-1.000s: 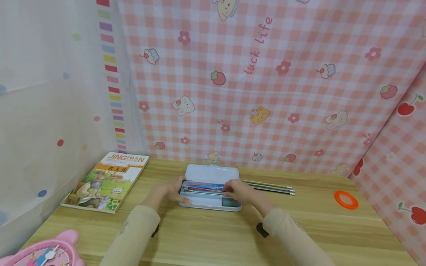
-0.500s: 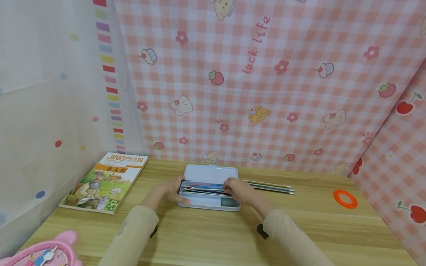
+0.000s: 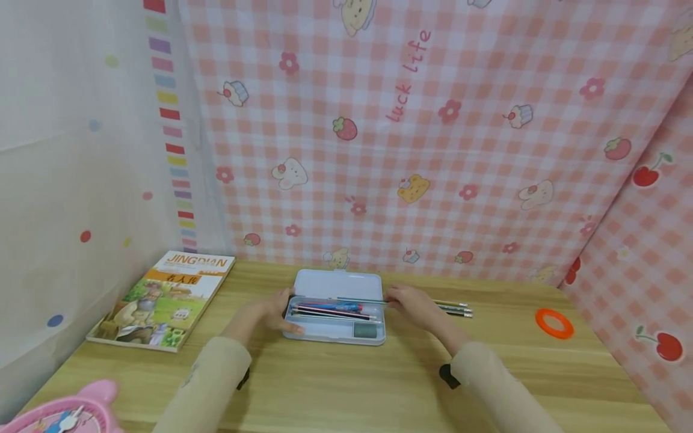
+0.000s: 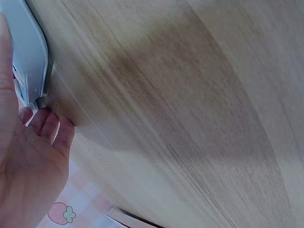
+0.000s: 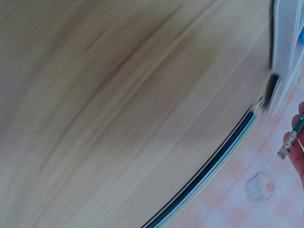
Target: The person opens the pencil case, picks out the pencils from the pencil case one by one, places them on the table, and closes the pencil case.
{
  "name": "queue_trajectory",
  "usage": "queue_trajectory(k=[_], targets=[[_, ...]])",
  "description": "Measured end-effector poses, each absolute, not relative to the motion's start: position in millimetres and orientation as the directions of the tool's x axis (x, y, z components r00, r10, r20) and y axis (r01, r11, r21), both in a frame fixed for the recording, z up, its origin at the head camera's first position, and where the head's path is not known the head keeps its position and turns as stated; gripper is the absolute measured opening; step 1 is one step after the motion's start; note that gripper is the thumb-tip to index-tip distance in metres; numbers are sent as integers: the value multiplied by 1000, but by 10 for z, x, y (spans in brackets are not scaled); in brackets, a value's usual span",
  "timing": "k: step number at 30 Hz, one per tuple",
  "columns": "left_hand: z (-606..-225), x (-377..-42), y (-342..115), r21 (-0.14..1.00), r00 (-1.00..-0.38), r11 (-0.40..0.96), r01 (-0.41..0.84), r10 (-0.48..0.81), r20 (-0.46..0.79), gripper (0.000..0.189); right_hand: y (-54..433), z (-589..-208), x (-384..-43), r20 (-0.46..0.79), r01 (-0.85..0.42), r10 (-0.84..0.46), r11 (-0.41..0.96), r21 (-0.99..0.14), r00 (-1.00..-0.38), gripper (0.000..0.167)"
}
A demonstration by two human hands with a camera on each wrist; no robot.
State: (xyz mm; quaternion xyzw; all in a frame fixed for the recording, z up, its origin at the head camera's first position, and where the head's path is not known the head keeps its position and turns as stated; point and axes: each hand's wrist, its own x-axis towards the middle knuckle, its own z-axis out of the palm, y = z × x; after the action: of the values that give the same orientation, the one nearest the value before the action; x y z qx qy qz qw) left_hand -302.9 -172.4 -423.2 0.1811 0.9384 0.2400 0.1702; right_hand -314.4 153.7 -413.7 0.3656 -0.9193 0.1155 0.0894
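A white pencil case [image 3: 325,338] lies with its lid open on the wooden table. My left hand [image 3: 275,311] grips its left end, thumb on the front rim and fingers [image 4: 50,128] at the back corner. Inside are several pens and pencils [image 3: 330,310] and a dark green eraser [image 3: 365,331] in the front compartment. With my right hand [image 3: 412,302] I hold a green pencil [image 5: 295,133] near its eraser end. Its shaft stretches left over the back of the case. Several more pencils [image 5: 204,173] lie on the table just right of the case, partly hidden by my right hand.
A picture-covered book [image 3: 162,300] lies at the back left, and part of a pink clock [image 3: 100,392] shows at the front left. An orange ring [image 3: 566,330] is on the right. A checked cloth [image 3: 379,150] hangs behind the table.
My right hand has moved right from inside the case to beyond its right end, drawing the green pencil along. The left hand keeps its grip on the case.
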Motion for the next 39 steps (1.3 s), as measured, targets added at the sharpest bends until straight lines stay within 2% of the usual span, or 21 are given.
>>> queue_trajectory(k=[8,21,28,39], targets=[[-4236,-3018,-1741,517,-876,816,257,423,-232,97,1951,-4161,-3120,255,-640,-597,756,-139,-761,7],[-4231,-3003,-1731,504,-879,830,240,406,-249,98,2544,-4231,-3038,250,-614,-572,776,-144,-781,8],[-4216,-3001,-1735,505,-874,826,249,416,-250,97,2668,-4289,-3000,261,-594,-555,798,-99,-790,11],[-4251,-3026,-1722,506,-878,823,257,418,-233,96,2660,-4291,-3017,214,-564,-533,817,-123,-819,13]])
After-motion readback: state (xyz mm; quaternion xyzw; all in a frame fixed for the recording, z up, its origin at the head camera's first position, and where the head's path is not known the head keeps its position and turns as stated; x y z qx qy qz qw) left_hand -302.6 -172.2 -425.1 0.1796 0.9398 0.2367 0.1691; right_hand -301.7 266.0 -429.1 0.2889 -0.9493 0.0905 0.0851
